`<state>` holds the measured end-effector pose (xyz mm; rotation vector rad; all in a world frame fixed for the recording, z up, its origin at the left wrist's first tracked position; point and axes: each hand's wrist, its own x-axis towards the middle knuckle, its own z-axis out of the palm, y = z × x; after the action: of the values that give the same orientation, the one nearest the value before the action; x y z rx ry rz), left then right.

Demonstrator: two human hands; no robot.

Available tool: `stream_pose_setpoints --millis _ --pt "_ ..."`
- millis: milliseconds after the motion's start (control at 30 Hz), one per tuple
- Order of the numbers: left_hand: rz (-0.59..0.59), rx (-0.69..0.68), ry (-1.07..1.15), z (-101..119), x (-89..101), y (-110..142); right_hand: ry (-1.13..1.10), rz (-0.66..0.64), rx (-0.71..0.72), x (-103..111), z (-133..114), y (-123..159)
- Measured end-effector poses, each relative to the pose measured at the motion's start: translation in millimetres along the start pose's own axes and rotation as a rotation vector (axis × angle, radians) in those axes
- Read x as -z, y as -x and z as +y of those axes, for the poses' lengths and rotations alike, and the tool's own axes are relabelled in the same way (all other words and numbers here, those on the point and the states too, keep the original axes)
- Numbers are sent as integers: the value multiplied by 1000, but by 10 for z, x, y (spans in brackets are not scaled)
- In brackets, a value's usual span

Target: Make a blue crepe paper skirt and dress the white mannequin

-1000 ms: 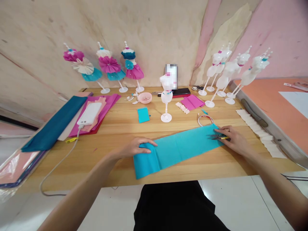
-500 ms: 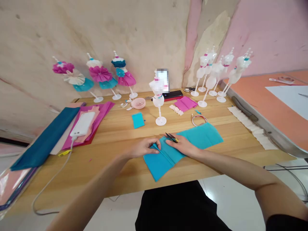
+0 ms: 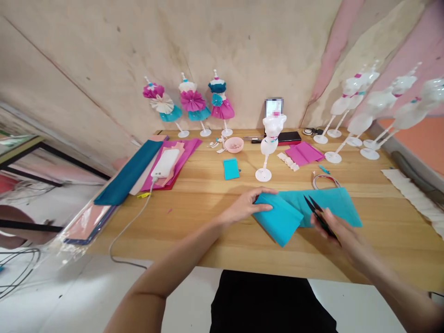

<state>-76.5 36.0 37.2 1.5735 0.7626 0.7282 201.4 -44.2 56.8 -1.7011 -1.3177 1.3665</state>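
A long strip of turquoise crepe paper (image 3: 329, 201) lies across the table, its left end folded over on itself. My left hand (image 3: 248, 206) grips that folded end, thumb on top and fingers behind the edge. In my right hand (image 3: 335, 226) is a pair of small black thread snips (image 3: 317, 212), blades apart and pointing up and left, above the strip. The blades are clear of the fold's edge. Just behind the strip stands a small white mannequin (image 3: 269, 143) with narrow coloured bands at its waist.
Dressed mannequins (image 3: 194, 101) stand at the back left, several bare ones (image 3: 360, 122) at the right. Coloured paper (image 3: 130, 173) and a white power bank (image 3: 165, 163) with a cable lie left. A pink bowl (image 3: 234, 144), magenta paper (image 3: 304, 153) and a ring of cord (image 3: 326, 180) lie behind the strip.
The strip's left end has been folded over toward the right. My right hand has moved off the paper to the right, with the snips lifted. The camera view has turned left.
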Motion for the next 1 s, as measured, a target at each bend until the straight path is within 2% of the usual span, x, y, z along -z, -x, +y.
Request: stream_pose_setpoints --millis 100,233,433,733,1000 --pt "54 -3 -29 -17 -72 84 155 -45 43 51 156 253" --pt "117 -1 -84 -51 -131 108 309 -65 29 67 166 360" --pt "117 5 -67 -68 -178 100 359 -129 45 67 103 280" --pt "112 19 -69 -58 -170 102 278 -192 138 -22 167 85" --pt "118 16 -84 -49 -155 115 263 -193 132 -112 94 27"
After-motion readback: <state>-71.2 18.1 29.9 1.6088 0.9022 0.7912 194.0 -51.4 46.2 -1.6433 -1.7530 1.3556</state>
